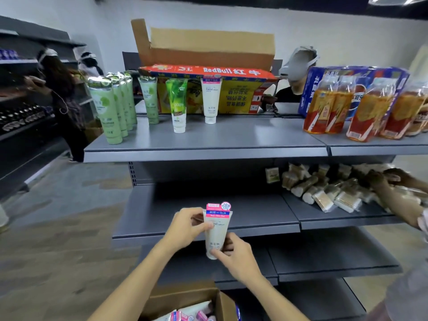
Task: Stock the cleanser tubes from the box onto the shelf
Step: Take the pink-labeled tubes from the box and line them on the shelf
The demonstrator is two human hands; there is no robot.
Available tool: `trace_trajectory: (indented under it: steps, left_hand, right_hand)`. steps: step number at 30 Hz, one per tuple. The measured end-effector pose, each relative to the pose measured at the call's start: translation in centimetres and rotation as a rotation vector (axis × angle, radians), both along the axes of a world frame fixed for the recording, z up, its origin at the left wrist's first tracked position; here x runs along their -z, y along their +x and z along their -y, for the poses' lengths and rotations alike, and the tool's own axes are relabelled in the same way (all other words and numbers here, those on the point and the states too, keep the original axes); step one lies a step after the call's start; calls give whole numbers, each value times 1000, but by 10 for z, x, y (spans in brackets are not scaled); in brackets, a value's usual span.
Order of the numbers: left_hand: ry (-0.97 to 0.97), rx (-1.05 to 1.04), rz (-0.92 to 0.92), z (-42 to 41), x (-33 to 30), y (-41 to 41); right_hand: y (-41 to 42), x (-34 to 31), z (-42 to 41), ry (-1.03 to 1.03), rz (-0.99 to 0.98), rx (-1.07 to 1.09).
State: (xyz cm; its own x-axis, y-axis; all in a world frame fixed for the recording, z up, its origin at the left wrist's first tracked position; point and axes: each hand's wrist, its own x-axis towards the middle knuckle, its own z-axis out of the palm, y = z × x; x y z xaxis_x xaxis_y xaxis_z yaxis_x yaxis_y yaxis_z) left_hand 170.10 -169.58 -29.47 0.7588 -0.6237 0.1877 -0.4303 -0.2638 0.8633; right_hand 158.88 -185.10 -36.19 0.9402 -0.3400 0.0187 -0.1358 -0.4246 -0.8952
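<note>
- We hold one white cleanser tube [217, 230] upright, cap down, in front of the grey middle shelf [208, 225] and above the open box [185, 300].
- Our left hand [185, 228] pinches its upper part between thumb and fingers; our right hand [234, 253] pinches the cap end, fingers curled round it.
- In the box we see more pink-and-white tubes [190, 315], too crowded to count.
- On the top shelf [208, 144] stand seven tubes cap down: a row of four pale green tubes [113, 110] at the left, a fifth pale green tube [150, 99], one bright green tube [178, 105] and one white facial tube [210, 99].
- Behind them sits an open Red Bull carton [206, 72].
- To the right stand packs of orange bottles [361, 112]; below them another person's hand [379, 181] rests on wrapped packets [324, 188].
</note>
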Motion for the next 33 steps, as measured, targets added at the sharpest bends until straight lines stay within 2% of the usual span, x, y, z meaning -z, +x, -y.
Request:
trace_trajectory:
  steps: [11,18,26,33]
  left_hand:
    - [-43,16,236,23,-106,18]
    - [-101,-22,312,31,-169,31]
    - [-253,-106,251,52,-222,35]
    - [-349,-276,226,69,-225,46]
  right_hand:
    - [29,-96,30,-114,191,11]
    - [44,-165,44,-183,295,-5]
    - [68,-223,62,-325,326,-5]
    - [96,-241,70,-380,309,20]
